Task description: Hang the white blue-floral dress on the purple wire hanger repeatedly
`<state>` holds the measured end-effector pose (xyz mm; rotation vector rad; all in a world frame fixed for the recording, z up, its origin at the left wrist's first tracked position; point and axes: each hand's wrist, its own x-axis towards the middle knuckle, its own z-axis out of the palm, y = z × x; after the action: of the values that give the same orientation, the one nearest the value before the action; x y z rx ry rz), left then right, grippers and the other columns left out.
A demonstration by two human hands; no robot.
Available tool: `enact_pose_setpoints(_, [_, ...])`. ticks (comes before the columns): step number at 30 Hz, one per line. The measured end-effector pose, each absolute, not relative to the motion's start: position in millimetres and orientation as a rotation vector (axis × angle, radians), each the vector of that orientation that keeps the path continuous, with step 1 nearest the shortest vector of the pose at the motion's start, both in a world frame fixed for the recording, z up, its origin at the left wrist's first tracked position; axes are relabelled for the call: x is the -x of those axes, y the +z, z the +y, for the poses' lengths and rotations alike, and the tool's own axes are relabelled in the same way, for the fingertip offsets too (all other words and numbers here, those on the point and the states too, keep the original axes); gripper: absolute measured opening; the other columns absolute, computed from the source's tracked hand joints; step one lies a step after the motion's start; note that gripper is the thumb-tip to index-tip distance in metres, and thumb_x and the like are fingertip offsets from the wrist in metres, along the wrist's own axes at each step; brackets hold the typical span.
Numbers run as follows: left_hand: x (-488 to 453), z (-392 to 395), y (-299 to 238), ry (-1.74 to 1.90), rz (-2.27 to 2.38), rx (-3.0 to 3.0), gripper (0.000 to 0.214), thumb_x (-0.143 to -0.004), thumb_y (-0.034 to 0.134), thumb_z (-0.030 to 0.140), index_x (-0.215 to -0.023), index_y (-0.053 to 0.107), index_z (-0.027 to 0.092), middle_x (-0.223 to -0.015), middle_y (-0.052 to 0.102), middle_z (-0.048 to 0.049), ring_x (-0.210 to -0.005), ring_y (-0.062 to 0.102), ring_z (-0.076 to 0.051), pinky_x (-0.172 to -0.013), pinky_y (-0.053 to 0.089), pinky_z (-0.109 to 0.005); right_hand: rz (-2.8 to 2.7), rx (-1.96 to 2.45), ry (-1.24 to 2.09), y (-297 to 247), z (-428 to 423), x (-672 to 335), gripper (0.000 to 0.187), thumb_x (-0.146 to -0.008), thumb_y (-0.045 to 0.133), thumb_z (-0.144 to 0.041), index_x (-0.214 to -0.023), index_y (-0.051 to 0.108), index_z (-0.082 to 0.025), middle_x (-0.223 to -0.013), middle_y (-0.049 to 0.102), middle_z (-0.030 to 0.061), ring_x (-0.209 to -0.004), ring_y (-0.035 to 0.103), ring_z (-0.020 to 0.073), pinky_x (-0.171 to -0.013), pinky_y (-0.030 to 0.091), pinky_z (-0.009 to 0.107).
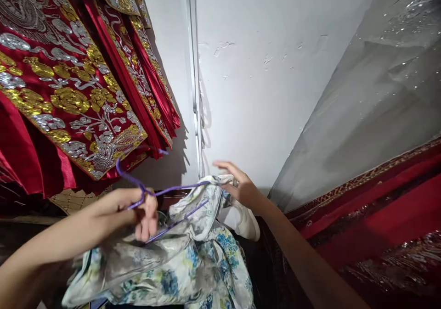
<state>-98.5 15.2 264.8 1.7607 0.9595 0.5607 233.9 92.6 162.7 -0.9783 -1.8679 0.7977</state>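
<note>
Several red robes [69,93] hang above and left of the dress [193,263], which bunches low between my arms. A purple hanger [179,188] lies across its top. My left hand [138,212] pinches the hanger's neck. My right hand [241,187], fingers spread, rests on the dress's collar. I judge I'm fitting dress to hanger, and the far shoulder needs seating.

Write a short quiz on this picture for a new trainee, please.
1. True or false: the left hand grips a purple hanger.
2. What does the right hand touch? A) the floral garment B) a cardboard box C) scissors
3. Fill in: the red robes at the upper left carry gold and ____ embroidery.
Key: 1 true; 2 A; 3 silver.
</note>
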Motion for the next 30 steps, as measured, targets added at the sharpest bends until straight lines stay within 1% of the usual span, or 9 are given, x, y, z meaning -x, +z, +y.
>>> enact_pose_setpoints(2, [110, 38, 266, 0.586, 1.017, -1.814, 0.017, -0.095, 0.052, 0.026, -0.086, 0.064, 0.02, -0.085, 0.073, -0.0079, -0.072, 0.068, -0.02, -0.064, 0.055, -0.03, -1.882, 0.965, 1.044, 164, 97, -230, 0.033, -0.091, 0.062, -0.046, -0.113, 0.072, -0.023, -0.112, 0.072, 0.0084, -0.106, 0.066, 0.0295, -0.092, 0.052, 0.042])
enact_pose_setpoints(4, [116, 62, 266, 0.728, 1.122, -1.936, 0.011, -0.092, 0.059, 0.029, -0.089, 0.065, 0.02, -0.088, 0.072, -0.0076, -0.078, 0.067, -0.02, -0.07, 0.055, -0.031, -1.756, 0.956, 1.211, 171, 99, -228, 0.034, -0.092, 0.061, -0.05, -0.102, 0.075, -0.021, -0.095, 0.075, 0.0074, -0.089, 0.07, 0.0268, -0.078, 0.056, 0.037])
enact_pose_setpoints(8, [107, 84, 259, 1.44, 1.392, -2.267, 0.035, -0.082, 0.073, 0.033, -0.114, 0.063, 0.022, -0.114, 0.067, -0.008, -0.105, 0.063, -0.025, -0.094, 0.051, -0.037, -1.408, 0.852, 1.093, 194, 118, -232, 0.035, -0.087, 0.069, -0.048, -0.101, 0.075, -0.017, -0.089, 0.076, 0.0056, -0.082, 0.071, 0.0232, -0.072, 0.055, 0.031])
enact_pose_setpoints(11, [87, 75, 242, 1.831, 1.402, -2.341, 0.029, -0.082, 0.072, 0.027, -0.11, 0.064, 0.022, -0.101, 0.066, -0.0042, -0.092, 0.063, -0.02, -0.085, 0.05, -0.031, -1.235, 0.807, 0.914, 209, 138, -243, 0.037, -0.08, 0.075, -0.049, -0.098, 0.075, -0.016, -0.086, 0.076, 0.005, -0.082, 0.072, 0.0231, -0.074, 0.056, 0.031])
enact_pose_setpoints(15, [54, 63, 185, 1.532, 1.348, -2.2, 0.017, -0.09, 0.063, 0.028, -0.106, 0.063, 0.021, -0.073, 0.06, 0.0031, -0.062, 0.054, -0.012, -0.061, 0.044, -0.024, -1.066, 0.835, 0.807, 197, 135, -256, 0.041, -0.076, 0.078, -0.051, -0.098, 0.075, -0.016, -0.086, 0.076, 0.0053, -0.081, 0.072, 0.0244, -0.071, 0.057, 0.033])
enact_pose_setpoints(20, [6, 68, 97, 1.125, 1.491, -1.85, 0.034, -0.083, 0.068, 0.05, -0.076, 0.065, 0.017, -0.067, 0.063, -0.0005, -0.059, 0.055, -0.015, -0.055, 0.039, -0.025, -0.921, 1.037, 0.867, 157, 97, -260, 0.048, -0.079, 0.074, -0.055, -0.108, 0.074, -0.016, -0.088, 0.076, 0.0077, -0.08, 0.072, 0.0253, -0.066, 0.057, 0.031])
enact_pose_setpoints(23, [-15, 79, 78, 1.259, 1.411, -1.597, 0.039, -0.085, 0.065, 0.053, -0.073, 0.065, 0.015, -0.064, 0.062, -0.0018, -0.058, 0.055, -0.016, -0.055, 0.038, -0.025, -0.911, 1.096, 0.848, 150, 91, -260, 0.054, -0.081, 0.069, -0.06, -0.112, 0.073, -0.016, -0.09, 0.076, 0.0095, -0.083, 0.072, 0.0275, -0.071, 0.058, 0.035])
enact_pose_setpoints(26, [-23, 90, 82, 1.385, 1.324, -1.462, 0.041, -0.091, 0.055, 0.052, -0.074, 0.064, 0.016, -0.065, 0.06, -0.0018, -0.061, 0.054, -0.016, -0.058, 0.037, -0.025, -1.093, 1.206, 0.584, 163, 101, -265, 0.055, -0.089, 0.057, -0.062, -0.117, 0.073, -0.016, -0.106, 0.075, 0.0127, -0.1, 0.069, 0.0306, -0.088, 0.055, 0.042])
enact_pose_setpoints(30, [-23, 89, 86, 1.384, 1.336, -1.45, 0.042, -0.089, 0.058, 0.05, -0.063, 0.054, 0.017, -0.058, 0.047, 0.0014, -0.059, 0.045, -0.014, -0.056, 0.031, -0.025, -1.495, 1.299, 0.043, 181, 120, -254, 0.051, -0.101, 0.039, -0.05, -0.139, 0.06, -0.023, -0.146, 0.055, 0.0108, -0.139, 0.043, 0.0312, -0.115, 0.033, 0.052])
